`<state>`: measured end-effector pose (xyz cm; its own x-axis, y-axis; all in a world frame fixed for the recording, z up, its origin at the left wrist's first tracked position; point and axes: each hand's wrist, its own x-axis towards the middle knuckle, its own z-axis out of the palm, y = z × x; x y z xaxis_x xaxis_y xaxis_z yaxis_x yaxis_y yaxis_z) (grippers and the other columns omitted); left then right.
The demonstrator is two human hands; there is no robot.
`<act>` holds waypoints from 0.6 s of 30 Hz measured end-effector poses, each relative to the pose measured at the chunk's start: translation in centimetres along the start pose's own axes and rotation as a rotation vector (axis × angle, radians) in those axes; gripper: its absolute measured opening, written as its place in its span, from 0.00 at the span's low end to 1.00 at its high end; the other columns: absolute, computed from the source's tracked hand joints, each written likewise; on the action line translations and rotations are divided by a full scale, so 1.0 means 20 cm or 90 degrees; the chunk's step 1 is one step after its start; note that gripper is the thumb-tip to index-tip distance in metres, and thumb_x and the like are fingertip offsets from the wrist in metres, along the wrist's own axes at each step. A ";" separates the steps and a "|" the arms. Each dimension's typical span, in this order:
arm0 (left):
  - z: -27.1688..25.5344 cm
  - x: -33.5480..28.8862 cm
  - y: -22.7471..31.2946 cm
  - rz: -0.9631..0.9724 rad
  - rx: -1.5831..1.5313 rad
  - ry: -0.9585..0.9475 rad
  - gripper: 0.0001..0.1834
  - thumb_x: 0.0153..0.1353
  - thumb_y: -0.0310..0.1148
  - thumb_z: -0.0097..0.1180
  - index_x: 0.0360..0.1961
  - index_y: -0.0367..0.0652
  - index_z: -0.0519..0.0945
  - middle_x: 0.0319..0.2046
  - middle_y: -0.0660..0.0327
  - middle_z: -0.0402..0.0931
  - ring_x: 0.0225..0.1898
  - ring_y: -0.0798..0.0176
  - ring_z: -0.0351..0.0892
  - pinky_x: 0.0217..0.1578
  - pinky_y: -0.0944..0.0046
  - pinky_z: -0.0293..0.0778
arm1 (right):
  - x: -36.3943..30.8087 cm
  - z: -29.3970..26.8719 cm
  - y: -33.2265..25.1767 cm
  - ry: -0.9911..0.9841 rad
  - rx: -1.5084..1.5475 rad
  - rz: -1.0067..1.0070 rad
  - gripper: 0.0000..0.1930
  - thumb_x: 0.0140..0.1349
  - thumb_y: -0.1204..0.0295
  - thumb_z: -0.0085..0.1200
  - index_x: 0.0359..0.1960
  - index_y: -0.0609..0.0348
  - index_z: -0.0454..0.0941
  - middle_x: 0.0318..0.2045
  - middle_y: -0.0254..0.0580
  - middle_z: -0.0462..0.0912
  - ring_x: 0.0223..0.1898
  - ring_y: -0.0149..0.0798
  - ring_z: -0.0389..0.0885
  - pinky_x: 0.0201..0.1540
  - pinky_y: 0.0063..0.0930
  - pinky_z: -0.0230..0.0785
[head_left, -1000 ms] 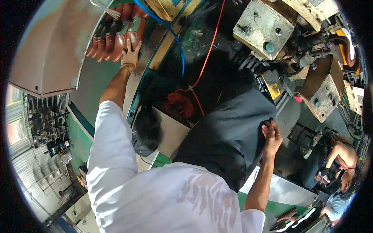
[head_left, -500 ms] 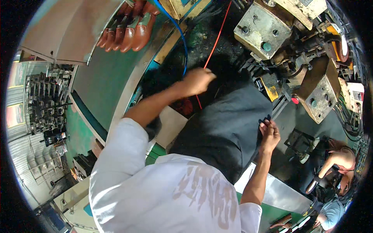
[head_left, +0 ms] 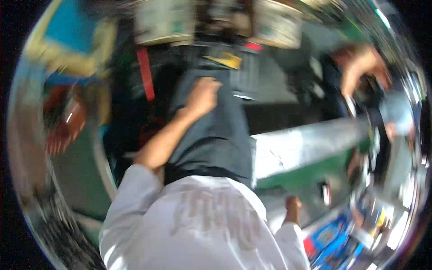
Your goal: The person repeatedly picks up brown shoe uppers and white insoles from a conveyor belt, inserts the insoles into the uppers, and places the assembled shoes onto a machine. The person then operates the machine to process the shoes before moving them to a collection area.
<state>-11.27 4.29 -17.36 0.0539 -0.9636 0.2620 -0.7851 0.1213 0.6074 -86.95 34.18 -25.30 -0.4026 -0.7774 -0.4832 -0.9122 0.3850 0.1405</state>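
Observation:
My left hand [head_left: 204,96] is above the thigh of my dark trousers [head_left: 209,144], its fingers curled into a loose fist. Whether anything lies inside that fist is hidden. Down at the lower right, my right hand [head_left: 293,204] is small and smeared by motion, with its fingers not readable. It appears over or beside a green surface [head_left: 310,180], apart from the left hand; I cannot tell if it touches anything. A long pale metal panel [head_left: 306,141] runs to the right from beside my trousers.
Ahead stand two pale control boxes [head_left: 164,22], a red button [head_left: 253,46] and a yellow piece [head_left: 229,60]. Brown shoes [head_left: 67,119] are at the left. Another person [head_left: 362,67] bends at the right, near a person in light blue [head_left: 398,112]. Blue crates [head_left: 330,238] lie lower right.
The view has swung to the right and blurred. My right hand has left the knee, where it pinched something small and dark, for the lower right. My left hand now appears above the trousers.

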 end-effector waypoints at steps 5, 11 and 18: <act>0.03 0.01 -0.03 0.077 0.017 -0.039 0.24 0.59 0.15 0.51 0.56 0.38 0.81 0.55 0.45 0.80 0.62 0.39 0.77 0.64 0.46 0.72 | -0.76 0.70 -0.04 -0.514 -0.293 0.192 0.24 0.75 0.53 0.57 0.67 0.47 0.83 0.67 0.39 0.83 0.68 0.43 0.81 0.66 0.44 0.77; 0.09 0.03 -0.05 0.070 0.026 -0.111 0.23 0.65 0.14 0.52 0.61 0.38 0.78 0.60 0.47 0.76 0.64 0.41 0.75 0.64 0.48 0.72 | -0.96 0.74 -0.64 -0.195 0.264 0.790 0.23 0.71 0.56 0.60 0.65 0.49 0.81 0.69 0.46 0.78 0.67 0.55 0.79 0.65 0.52 0.76; 0.14 0.12 -0.03 0.101 0.048 -0.127 0.23 0.61 0.13 0.56 0.57 0.39 0.79 0.54 0.49 0.78 0.61 0.43 0.77 0.63 0.50 0.71 | -0.50 0.35 -0.41 0.132 0.306 0.704 0.26 0.68 0.56 0.61 0.60 0.61 0.79 0.66 0.59 0.77 0.67 0.64 0.76 0.67 0.54 0.73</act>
<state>-12.39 1.22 -19.29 -0.1896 -0.9629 0.1923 -0.8180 0.2632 0.5115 -74.85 42.21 -27.63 -0.9876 0.0378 -0.1525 0.0329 0.9989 0.0342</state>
